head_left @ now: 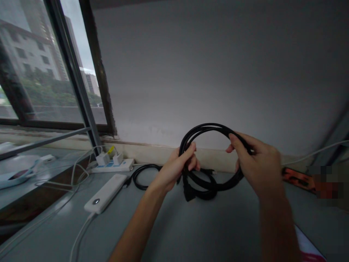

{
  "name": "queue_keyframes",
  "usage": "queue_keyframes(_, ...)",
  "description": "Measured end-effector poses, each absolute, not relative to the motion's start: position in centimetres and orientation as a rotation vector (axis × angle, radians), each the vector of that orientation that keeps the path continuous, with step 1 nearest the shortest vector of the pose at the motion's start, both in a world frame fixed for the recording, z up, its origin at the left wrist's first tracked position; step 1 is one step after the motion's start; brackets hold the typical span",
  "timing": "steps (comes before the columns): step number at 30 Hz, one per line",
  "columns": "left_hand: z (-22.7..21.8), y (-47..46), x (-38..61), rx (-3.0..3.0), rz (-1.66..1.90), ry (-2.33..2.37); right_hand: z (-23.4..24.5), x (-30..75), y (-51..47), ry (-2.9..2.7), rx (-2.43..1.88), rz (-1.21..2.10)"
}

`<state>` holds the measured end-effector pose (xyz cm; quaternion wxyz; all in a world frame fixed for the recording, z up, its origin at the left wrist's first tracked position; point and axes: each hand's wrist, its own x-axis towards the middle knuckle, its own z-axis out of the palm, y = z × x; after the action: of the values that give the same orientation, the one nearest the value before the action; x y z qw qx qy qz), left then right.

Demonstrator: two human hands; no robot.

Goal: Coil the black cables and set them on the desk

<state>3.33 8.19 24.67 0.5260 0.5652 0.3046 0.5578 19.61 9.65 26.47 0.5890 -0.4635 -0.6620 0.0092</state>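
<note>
A coiled black cable (211, 126) is held up over the desk between both hands, its loops forming a rough ring. My left hand (187, 158) is closed around the ring's left side, thumb over the strands. On the upper right side of the ring, my right hand (255, 156) grips the strands between thumb and fingers. A black plug (188, 193) hangs below my left hand. Behind and below the ring, more black cable (207, 194) shows, partly hidden; I cannot tell whether it belongs to the same coil.
A white power bank (106, 193) lies on the desk (163, 233) at left, cables at both ends. Behind it, a white power strip (120, 165) holds chargers. Another black cable (140, 177) is looped beside it. An orange-and-black object (298, 179) lies at right.
</note>
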Motion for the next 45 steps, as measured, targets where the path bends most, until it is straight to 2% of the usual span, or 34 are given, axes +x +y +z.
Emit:
queue_keyframes(7, 21.1, 12.1, 3.3, 1.355, 1.194, 1.182, 23.2, 20.1, 16.0, -1.636, -1.332, 0.166)
queue_keyframes(12, 16.9, 15.8, 3.0, 1.297, 1.162, 1.383, 19.7, 19.5, 19.4, -1.843, -1.657, 0.634)
queue_keyframes(18, 11.7, 18.6, 3.6, 1.411, 1.124, 1.643, 16.2, 20.0, 22.1, -1.940, -1.808, 0.815)
queue_keyframes(24, 8.8, 19.1, 4.1, 1.686, 1.109, 1.788, 13.8, 20.5, 23.1, -1.956, -1.878, 0.948)
queue_keyframes(31, 7.5, 18.8, 4.6, 1.852, 0.928, 1.982, 12.6, 20.4, 24.0, -1.989, -1.951, 0.852)
queue_keyframes(40, 7.7, 18.2, 4.7, 1.979, 0.833, 2.058, 12.9, 21.0, 24.2, -1.991, -2.008, 0.435)
queue_keyframes(45, 8.3, 18.3, 4.4, 2.060, 0.832, 2.000, 12.7, 20.6, 24.4, -1.973, -1.869, 0.281)
